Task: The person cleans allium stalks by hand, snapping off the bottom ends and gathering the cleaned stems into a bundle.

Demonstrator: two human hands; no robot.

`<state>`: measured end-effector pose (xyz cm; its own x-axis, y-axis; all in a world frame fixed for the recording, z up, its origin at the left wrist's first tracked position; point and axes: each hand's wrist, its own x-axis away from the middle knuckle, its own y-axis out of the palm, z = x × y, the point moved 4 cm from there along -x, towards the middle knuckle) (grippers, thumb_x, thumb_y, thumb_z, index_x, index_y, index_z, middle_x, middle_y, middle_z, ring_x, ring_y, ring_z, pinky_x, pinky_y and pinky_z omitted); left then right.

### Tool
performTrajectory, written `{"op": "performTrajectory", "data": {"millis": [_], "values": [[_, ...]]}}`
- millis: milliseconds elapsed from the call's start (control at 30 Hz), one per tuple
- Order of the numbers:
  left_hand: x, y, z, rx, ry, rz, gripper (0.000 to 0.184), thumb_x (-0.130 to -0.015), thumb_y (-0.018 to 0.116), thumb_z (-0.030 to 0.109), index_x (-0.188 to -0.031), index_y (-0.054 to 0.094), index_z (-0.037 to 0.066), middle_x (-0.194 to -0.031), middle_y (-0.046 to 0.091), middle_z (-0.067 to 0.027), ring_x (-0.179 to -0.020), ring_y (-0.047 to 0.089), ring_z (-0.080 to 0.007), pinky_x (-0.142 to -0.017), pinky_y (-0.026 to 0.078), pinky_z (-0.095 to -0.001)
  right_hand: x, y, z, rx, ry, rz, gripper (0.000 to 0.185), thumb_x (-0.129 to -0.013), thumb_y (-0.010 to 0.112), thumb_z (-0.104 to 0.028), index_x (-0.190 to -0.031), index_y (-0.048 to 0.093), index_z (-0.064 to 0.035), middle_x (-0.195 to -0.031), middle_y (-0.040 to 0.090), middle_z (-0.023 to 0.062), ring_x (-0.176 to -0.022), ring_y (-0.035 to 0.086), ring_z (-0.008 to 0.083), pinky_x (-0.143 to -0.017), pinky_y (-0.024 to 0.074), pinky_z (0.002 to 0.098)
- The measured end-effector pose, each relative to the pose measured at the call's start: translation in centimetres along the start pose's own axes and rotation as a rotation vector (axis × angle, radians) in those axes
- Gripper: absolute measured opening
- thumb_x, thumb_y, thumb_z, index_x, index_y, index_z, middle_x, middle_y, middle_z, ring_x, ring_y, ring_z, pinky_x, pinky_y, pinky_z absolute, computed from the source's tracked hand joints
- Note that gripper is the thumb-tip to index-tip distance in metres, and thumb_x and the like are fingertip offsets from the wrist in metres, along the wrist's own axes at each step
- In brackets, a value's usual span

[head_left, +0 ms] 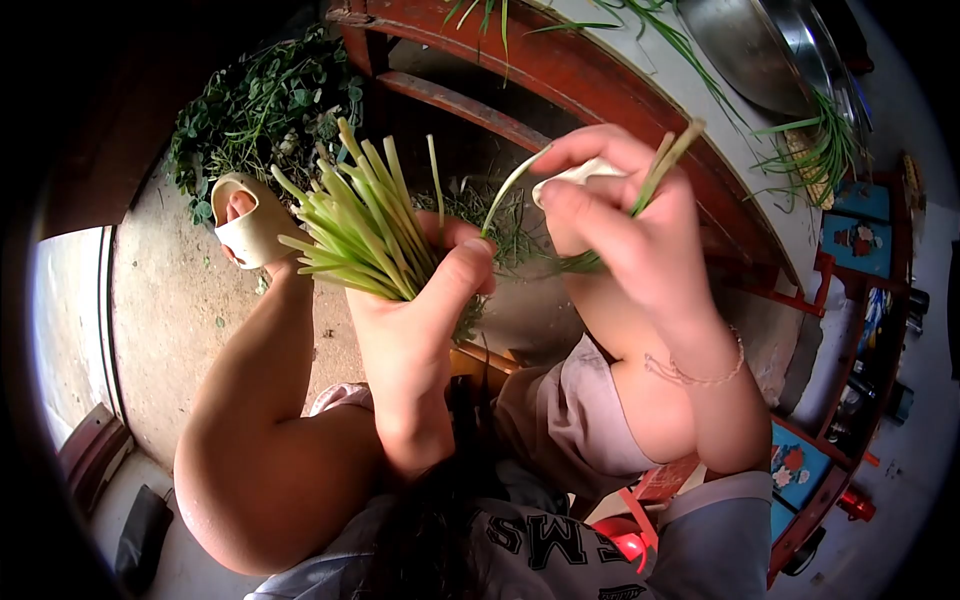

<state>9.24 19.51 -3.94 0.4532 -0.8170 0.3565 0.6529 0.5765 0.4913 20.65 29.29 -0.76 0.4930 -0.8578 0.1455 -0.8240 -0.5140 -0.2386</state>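
My left hand is closed round a thick bunch of chives, their pale green cut ends pointing up and to the left. One pale, curved chive stalk runs from beside my left thumb up to the fingertips of my right hand. A few more chive stalks pass through my right hand, their ends poking out above the knuckles and green leaves hanging below. Both hands are above my lap, close together. The lower part of the left bunch is mostly hidden behind my hand and wrist.
A heap of dark green leaves lies on the floor beyond my sandal. Loose trimmings are scattered under the red-edged table. On its top are metal bowls and more chives. A red cabinet stands at right.
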Motion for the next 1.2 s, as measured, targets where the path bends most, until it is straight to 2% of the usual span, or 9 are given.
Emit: {"op": "performTrajectory", "data": {"millis": [167, 367, 433, 567, 633, 967, 1067, 1133, 1200], "values": [[0.2, 0.4, 0.2, 0.008, 0.054, -0.055, 0.007, -0.068, 0.057, -0.001, -0.074, 0.054, -0.002, -0.064, 0.053, -0.004, -0.055, 0.05, -0.0087, -0.05, 0.039, -0.0184, 0.7, 2.3, -0.3, -0.133, -0.149, -0.118, 0.006, -0.068, 0.061, -0.008, -0.071, 0.058, -0.0031, -0.061, 0.05, -0.0043, -0.043, 0.032, -0.0013, -0.038, 0.0226, 0.0156], [0.1, 0.4, 0.1, -0.065, 0.144, -0.069, 0.005, -0.07, 0.057, -0.001, -0.074, 0.054, -0.002, -0.061, 0.053, -0.0038, -0.053, 0.049, -0.0087, -0.048, 0.039, -0.0182, 0.9, 2.8, -0.7, -0.141, -0.109, -0.097, 0.004, -0.07, 0.056, -0.003, -0.068, 0.055, -0.0006, -0.064, 0.052, -0.0005, -0.052, 0.041, 0.003, -0.045, 0.0307, 0.0175], [0.2, 0.3, 0.1, -0.052, 0.14, -0.055, 0.004, -0.07, 0.057, -0.001, -0.073, 0.055, -0.002, -0.06, 0.053, -0.004, -0.052, 0.049, -0.0087, -0.047, 0.038, -0.0182, 1.0, 3.1, -0.8, -0.25, -0.096, -0.088, 0.005, -0.071, 0.055, -0.002, -0.068, 0.053, 0.0017, -0.063, 0.052, 0.0017, -0.057, 0.046, 0.0068, -0.05, 0.0357, 0.0197], [0.4, 0.3, 0.3, -0.053, 0.135, -0.028, 0.003, -0.069, 0.055, -0.003, -0.072, 0.054, -0.001, -0.06, 0.053, -0.0043, -0.05, 0.049, -0.0083, -0.045, 0.037, -0.0182, 1.1, 2.8, -0.9, -0.22, -0.071, -0.105, 0.005, -0.072, 0.054, -0.001, -0.07, 0.052, 0.0037, -0.063, 0.052, 0.0042, -0.06, 0.049, 0.0087, -0.053, 0.0384, 0.0212], [0.5, 0.4, 0.3, -0.059, 0.125, -0.013, 0.003, -0.069, 0.055, -0.003, -0.071, 0.054, -0.001, -0.06, 0.053, -0.0043, -0.05, 0.048, -0.0081, -0.045, 0.037, -0.0181, 1.0, 2.8, -1.1, -0.065, -0.169, -0.227, 0.005, -0.078, 0.049, 0.0, -0.075, 0.048, 0.0034, -0.075, 0.049, 0.0039, -0.066, 0.05, 0.0073, -0.059, 0.0407, 0.0177], [0.4, 0.6, 0.7, -0.09, 0.132, -0.007, 0.003, -0.069, 0.052, -0.003, -0.068, 0.054, -0.001, -0.06, 0.054, -0.0042, -0.049, 0.047, -0.0072, -0.045, 0.036, -0.0179, 1.0, 3.0, -1.2, -0.063, -0.115, -0.245, 0.004, -0.079, 0.048, -0.001, -0.076, 0.048, 0.0015, -0.069, 0.048, 0.0, -0.061, 0.047, 0.0035, -0.054, 0.0378, 0.0155], [0.5, 0.7, 0.9, -0.082, 0.103, 0.008, 0.003, -0.068, 0.051, -0.003, -0.067, 0.054, -0.001, -0.06, 0.054, -0.0044, -0.049, 0.047, -0.0072, -0.044, 0.036, -0.0178, 0.7, 2.6, -1.2, 0.07, -0.184, -0.161, 0.003, -0.078, 0.047, -0.002, -0.076, 0.048, 0.0007, -0.065, 0.048, -0.0018, -0.058, 0.045, 0.001, -0.05, 0.0341, 0.0146], [0.5, 0.5, 0.8, -0.075, 0.104, -0.001, 0.003, -0.069, 0.051, -0.003, -0.067, 0.054, -0.001, -0.06, 0.054, -0.0048, -0.049, 0.047, -0.0073, -0.044, 0.036, -0.018, 0.2, 2.0, -0.9, 0.004, -0.081, -0.002, 0.007, -0.074, 0.052, -0.005, -0.068, 0.051, -0.0015, -0.053, 0.044, -0.0026, -0.049, 0.039, 0.0025, -0.044, 0.0304, 0.0179], [0.5, 0.7, 0.8, -0.067, 0.107, -0.011, 0.003, -0.069, 0.051, -0.003, -0.068, 0.054, -0.001, -0.06, 0.054, -0.0051, -0.049, 0.046, -0.0074, -0.044, 0.036, -0.0181, -0.2, 1.5, -0.6, -0.049, -0.067, 0.025, 0.008, -0.074, 0.053, -0.006, -0.068, 0.052, -0.0022, -0.053, 0.044, -0.0044, -0.048, 0.037, 0.0013, -0.043, 0.0288, 0.0172]]}}
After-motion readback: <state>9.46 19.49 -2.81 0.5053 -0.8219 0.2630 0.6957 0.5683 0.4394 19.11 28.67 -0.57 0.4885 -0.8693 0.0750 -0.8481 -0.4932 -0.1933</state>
